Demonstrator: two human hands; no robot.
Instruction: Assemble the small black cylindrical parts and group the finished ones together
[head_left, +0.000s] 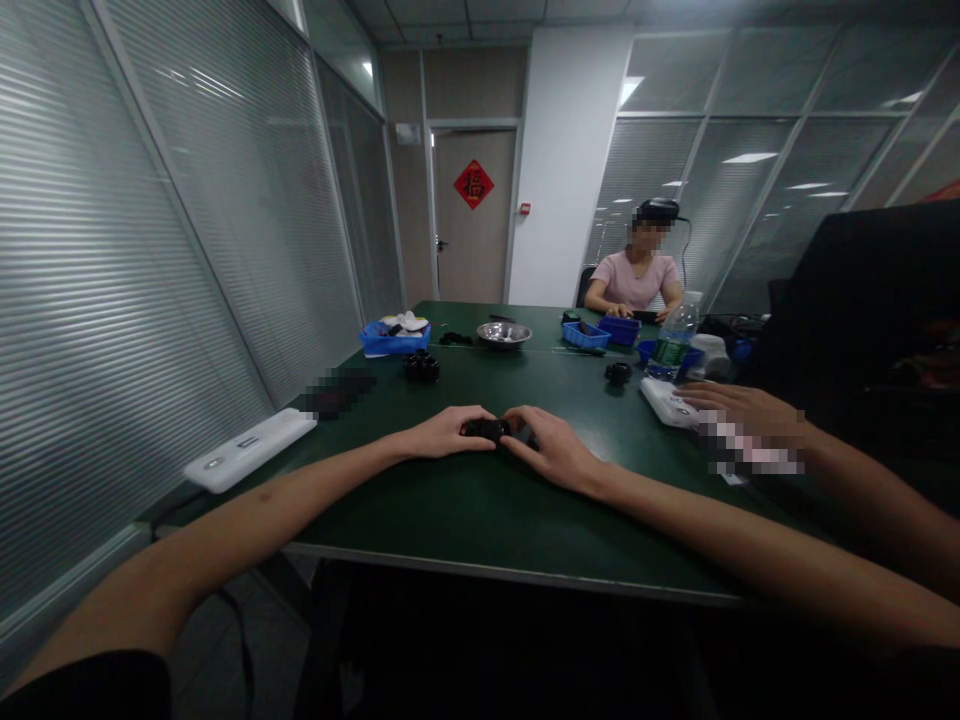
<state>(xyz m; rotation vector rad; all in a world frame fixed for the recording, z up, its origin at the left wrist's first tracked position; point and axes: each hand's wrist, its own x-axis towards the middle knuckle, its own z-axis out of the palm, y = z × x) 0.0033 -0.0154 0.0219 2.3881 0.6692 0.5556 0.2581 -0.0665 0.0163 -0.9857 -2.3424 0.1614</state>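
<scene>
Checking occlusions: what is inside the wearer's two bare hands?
Between the left hand and right hand, a small glossy black item shows; parts behind the fingers are hidden.

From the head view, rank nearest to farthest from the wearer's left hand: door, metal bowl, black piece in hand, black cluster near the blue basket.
1. Black piece, in the left hand.
2. Black cluster, ahead, slightly left.
3. Metal bowl, farther up the table.
4. Door, beyond the table.

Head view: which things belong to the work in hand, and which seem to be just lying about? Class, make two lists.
In the work:
- black part, held
- perhaps black pieces beyond, left

Seemingly lying about:
- metal bowl
- water bottle
- white device, left
- blue tray, left
</scene>
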